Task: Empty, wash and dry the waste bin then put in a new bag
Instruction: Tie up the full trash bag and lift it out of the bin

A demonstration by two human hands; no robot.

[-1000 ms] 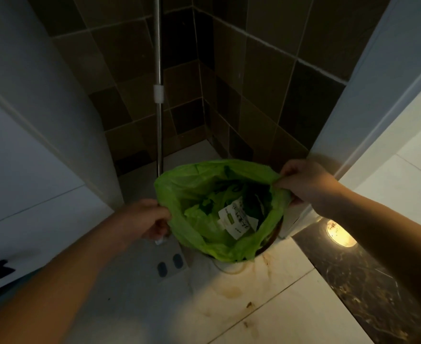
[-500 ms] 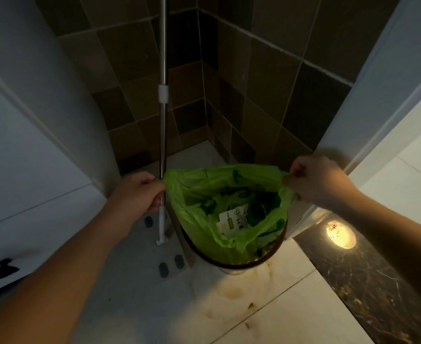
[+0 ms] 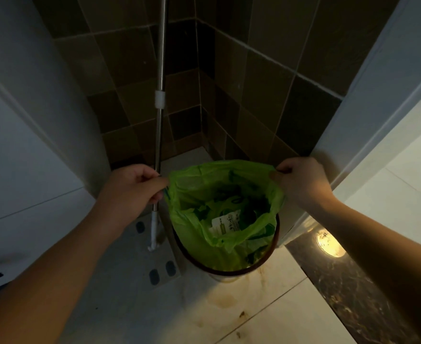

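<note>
The left hand (image 3: 132, 192) and right hand (image 3: 301, 180) each pinched an opposite rim of the thin green plastic bag (image 3: 219, 202), which sat half-raised in the round dark-rimmed waste bin (image 3: 229, 270) on the floor. Lifting evenly, straight upward, would likely avoid tearing or spilling.

Home, a tiled corner beside a doorway, probably a bathroom or utility nook. Walls (image 3: 266, 78) covered in dark brown and olive square tiles, meeting in a corner. Pale glossy floor tiles (image 3: 266, 316), stained brown near a small waste bin (image 3: 229, 270) lined with a green bag (image 3: 204, 194). A flat mop (image 3: 158, 150) with a metal pole stands in the corner. White cabinet (image 3: 18, 170) on the left, white door frame (image 3: 368, 100) on the right, dark marble threshold (image 3: 348, 294) reflecting a ceiling light.
</note>
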